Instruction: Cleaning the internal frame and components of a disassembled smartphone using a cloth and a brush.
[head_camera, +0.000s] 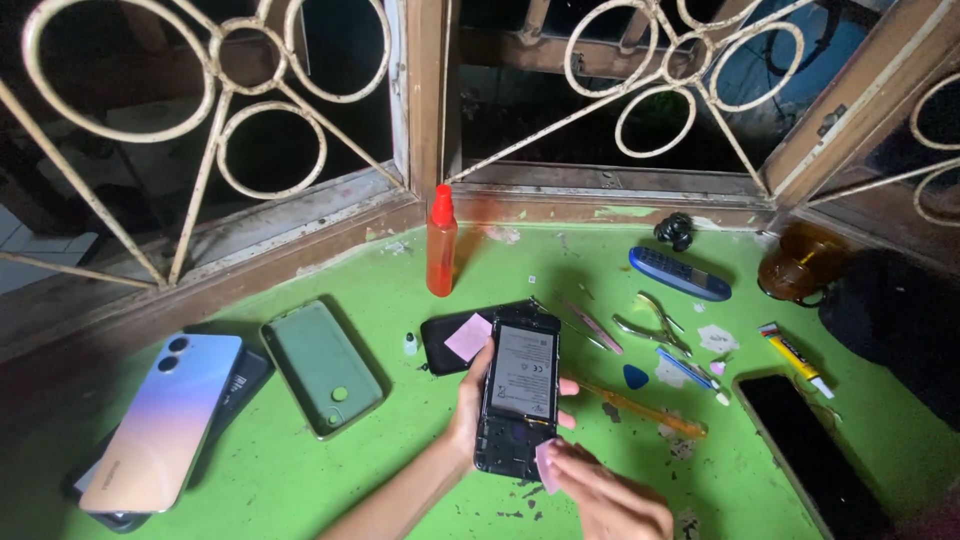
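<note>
the right hand (610, 500), nearest the camera, pinches a small pink card (547, 468) against the lower edge of an opened phone (518, 398), which the left hand (468, 405) grips by its sides, upright over the green table (330, 470). the phone's back cover is already off, its battery and board bare; the battery remains seated, so the work looks early. to the left lie a pastel phone (160, 420) and a green case (322, 366); to the right, an orange pry tool (645, 410), a blue pick (636, 377), one pair of tweezers (590, 325). farther back stand one red spray bottle (440, 245) and one blue keypad phone (680, 274).
</note>
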